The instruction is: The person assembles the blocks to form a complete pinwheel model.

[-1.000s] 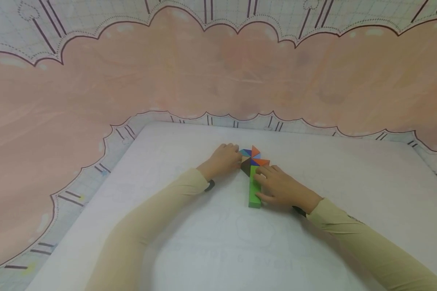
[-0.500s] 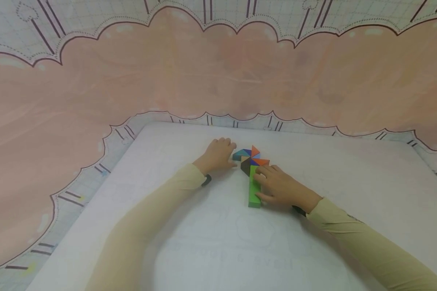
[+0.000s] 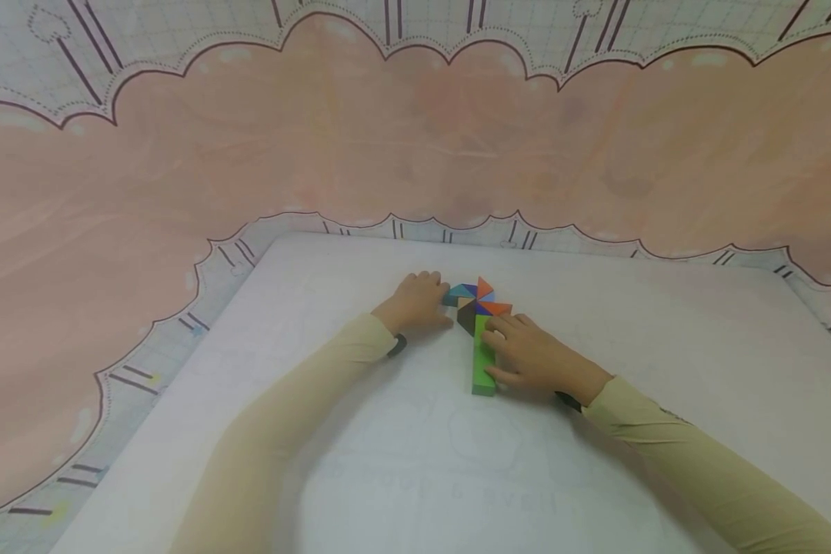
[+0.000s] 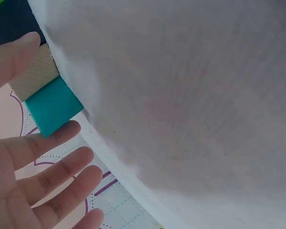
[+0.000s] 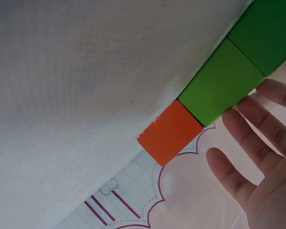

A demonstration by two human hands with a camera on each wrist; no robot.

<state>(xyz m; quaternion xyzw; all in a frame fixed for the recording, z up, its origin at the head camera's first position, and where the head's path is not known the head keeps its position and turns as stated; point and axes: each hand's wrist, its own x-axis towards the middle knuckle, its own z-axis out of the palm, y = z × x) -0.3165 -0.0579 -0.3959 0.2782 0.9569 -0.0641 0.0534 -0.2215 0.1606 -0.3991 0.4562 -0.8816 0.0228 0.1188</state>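
Observation:
A pinwheel of small triangular blocks lies on the white tabletop, among them an orange triangle [image 3: 485,289], a dark triangle [image 3: 467,315] and a teal triangle [image 4: 55,106]. Below it runs a row of green blocks [image 3: 483,369]. My left hand [image 3: 417,302] is at the pinwheel's left side. In the left wrist view its index finger touches the teal triangle, and the thumb lies by the wood-coloured block [image 4: 35,74] and the dark one. My right hand [image 3: 532,355] rests its fingertips along the right side of the green row, fairly straight in the right wrist view.
The white table [image 3: 360,477] stretches around the blocks. A peach cloth [image 3: 402,138] with scalloped, patterned borders lies beyond its far and left edges. Dark bands [image 3: 398,345] show at both wrists, below cream sleeves [image 3: 305,400].
My left hand drew back left from the pinwheel, uncovering the teal triangle, then came back down beside it. My right hand and the green row have stayed put.

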